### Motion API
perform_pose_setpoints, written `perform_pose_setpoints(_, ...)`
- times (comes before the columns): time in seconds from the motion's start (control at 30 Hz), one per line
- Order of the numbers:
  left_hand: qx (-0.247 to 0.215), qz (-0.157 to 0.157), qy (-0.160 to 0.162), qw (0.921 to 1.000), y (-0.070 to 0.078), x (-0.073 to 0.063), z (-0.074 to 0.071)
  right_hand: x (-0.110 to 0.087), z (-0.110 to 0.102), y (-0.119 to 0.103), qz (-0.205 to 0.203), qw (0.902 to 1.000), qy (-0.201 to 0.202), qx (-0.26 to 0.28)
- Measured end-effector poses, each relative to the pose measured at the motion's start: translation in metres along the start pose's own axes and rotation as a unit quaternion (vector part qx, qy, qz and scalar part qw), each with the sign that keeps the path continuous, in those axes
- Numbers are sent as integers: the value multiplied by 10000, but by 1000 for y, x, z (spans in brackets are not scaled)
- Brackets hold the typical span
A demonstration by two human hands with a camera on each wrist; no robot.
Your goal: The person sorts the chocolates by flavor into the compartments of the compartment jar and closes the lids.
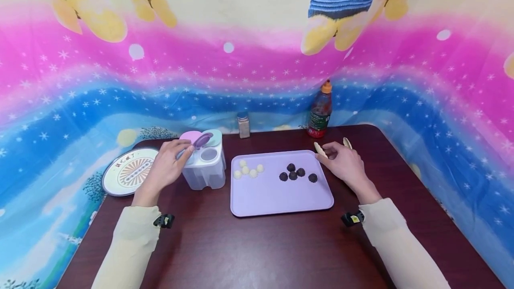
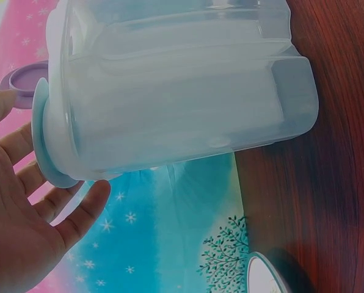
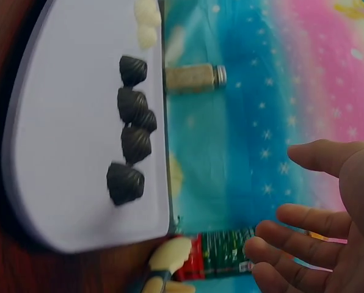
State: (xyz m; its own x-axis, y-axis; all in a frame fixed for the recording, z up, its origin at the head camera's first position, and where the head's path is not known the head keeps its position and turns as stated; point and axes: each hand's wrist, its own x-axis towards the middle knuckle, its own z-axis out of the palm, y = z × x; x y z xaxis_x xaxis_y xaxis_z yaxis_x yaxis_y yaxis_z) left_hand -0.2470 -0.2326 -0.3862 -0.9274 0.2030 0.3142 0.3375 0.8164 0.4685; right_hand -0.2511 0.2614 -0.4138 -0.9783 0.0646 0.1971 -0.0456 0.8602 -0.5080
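Observation:
A translucent lidded box [image 1: 205, 173] stands on the table, its raised purple lid [image 1: 203, 140] beside an uncovered round opening. My left hand [image 1: 168, 162] touches that lid's edge with the thumb, the fingers fairly straight. A light-blue lid [image 2: 44, 134] lies in front of those fingers in the left wrist view. My right hand [image 1: 344, 162] is beside the lilac tray's right edge, fingers loosely bent, palm bare in the right wrist view. Near it lies a cream-tipped utensil [image 3: 173, 256], perhaps tongs, mostly hidden. The lilac tray [image 1: 273, 200] bears several white pieces [image 1: 245, 170] and several black swirled pieces [image 1: 293, 175].
A patterned plate [image 1: 116, 182] lies left of the box. Behind the tray stand a small blue-capped jar [image 1: 243, 126] and, farther right, a red sauce bottle [image 1: 319, 113] with an orange cap. A printed cloth [image 1: 257, 66] hangs around the dark wooden table [image 1: 241, 253].

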Motion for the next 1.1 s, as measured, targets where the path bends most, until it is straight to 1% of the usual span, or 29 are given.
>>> perform_pose_setpoints(0.2,-8,36,29,10000,0,0,-1,-3,-3,15,231,9995,-4,-225)
perform_pose_setpoints(0.37,-73,67,32,9999,-1,-1,-2,-6,-7,25,266,9983,-160,-485)
perform_pose_setpoints(0.6,-76,108,-16,9999,-1,-1,-1,-12,-12,43,375,9961,-350,-711)
perform_pose_setpoints(0.87,-49,140,16,9999,-1,-1,-1,-14,-9,66,677,9911,-576,-993)
perform_pose_setpoints(1.1,-59,130,33,9999,-1,-1,-1,-14,-8,77,970,9851,-805,-1174)
